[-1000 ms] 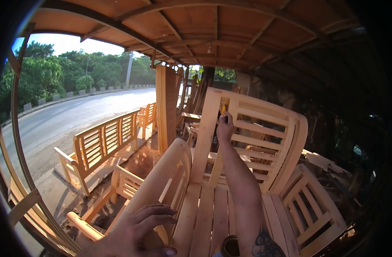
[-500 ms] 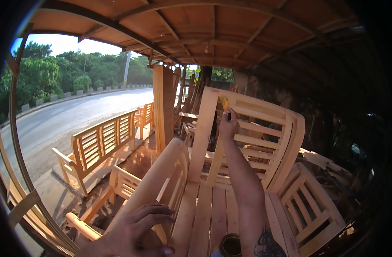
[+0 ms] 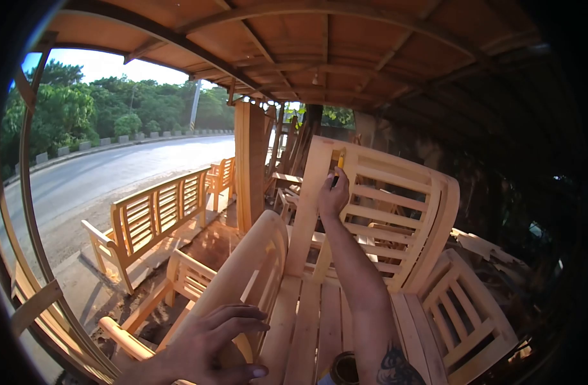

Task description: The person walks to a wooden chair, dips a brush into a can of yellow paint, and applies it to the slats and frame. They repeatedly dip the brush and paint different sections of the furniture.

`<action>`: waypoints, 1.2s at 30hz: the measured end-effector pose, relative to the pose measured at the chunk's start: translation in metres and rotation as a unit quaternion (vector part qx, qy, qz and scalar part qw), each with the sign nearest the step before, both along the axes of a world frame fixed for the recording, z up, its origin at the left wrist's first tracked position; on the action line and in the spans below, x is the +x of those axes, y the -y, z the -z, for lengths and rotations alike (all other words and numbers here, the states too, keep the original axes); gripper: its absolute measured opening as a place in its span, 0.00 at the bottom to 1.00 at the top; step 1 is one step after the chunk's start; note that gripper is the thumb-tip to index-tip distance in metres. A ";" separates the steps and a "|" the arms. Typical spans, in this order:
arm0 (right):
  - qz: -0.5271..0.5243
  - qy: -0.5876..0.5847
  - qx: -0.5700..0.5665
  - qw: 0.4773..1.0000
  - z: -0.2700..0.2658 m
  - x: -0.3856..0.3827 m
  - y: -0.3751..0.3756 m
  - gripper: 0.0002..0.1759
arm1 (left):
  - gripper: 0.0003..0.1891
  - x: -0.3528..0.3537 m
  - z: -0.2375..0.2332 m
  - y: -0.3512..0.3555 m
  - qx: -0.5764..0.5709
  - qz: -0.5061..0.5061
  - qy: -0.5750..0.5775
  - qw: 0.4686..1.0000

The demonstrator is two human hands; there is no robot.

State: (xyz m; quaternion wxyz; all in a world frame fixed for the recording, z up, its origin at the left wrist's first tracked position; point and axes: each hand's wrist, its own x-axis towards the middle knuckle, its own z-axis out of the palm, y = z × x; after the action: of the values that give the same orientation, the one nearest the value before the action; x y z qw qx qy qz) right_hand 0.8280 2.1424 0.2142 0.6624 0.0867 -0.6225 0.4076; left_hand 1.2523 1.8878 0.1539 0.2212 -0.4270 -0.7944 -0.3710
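Brush (image 3: 341, 162) at the top of the backrest (image 3: 312, 192), open can (image 3: 345, 369) near the right forearm (image 3: 360, 276).
Right hand (image 3: 333, 197) has its grip closed on the brush; a careless turn in that narrow gap could smear an edge, and a dropped elbow could tip the can. Left hand (image 3: 210, 340), fingers apart, is by the armrest (image 3: 239, 263); contact unclear.

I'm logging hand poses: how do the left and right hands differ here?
The right hand is raised at the slatted backrest; the left hand is lower, by the rounded armrest. The right hand's fingers close on a yellow-and-black tool; the left hand's are spread, with nothing visibly held. Both are bare.
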 end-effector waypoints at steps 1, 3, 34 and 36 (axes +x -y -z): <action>0.005 -0.002 0.005 1.000 0.000 0.000 0.000 0.15 | 0.35 0.007 -0.004 0.000 0.000 -0.008 0.006 1.000; -0.041 0.013 0.029 0.999 -0.002 -0.012 -0.002 0.15 | 0.35 0.010 -0.006 0.001 0.000 -0.013 0.010 1.000; -0.014 0.018 0.029 0.999 -0.001 -0.007 -0.014 0.14 | 0.35 0.006 -0.003 0.005 0.000 0.004 -0.002 1.000; -0.012 0.075 0.021 0.997 0.010 -0.006 -0.013 0.15 | 0.35 0.007 -0.004 0.006 -0.001 0.004 -0.006 1.000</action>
State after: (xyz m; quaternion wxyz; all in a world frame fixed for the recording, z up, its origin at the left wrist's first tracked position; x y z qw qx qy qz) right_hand 0.8220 2.1552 0.2038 0.6070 0.0779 -0.6778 0.4076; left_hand 1.2593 1.8816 0.1579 0.2241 -0.4323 -0.7918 -0.3687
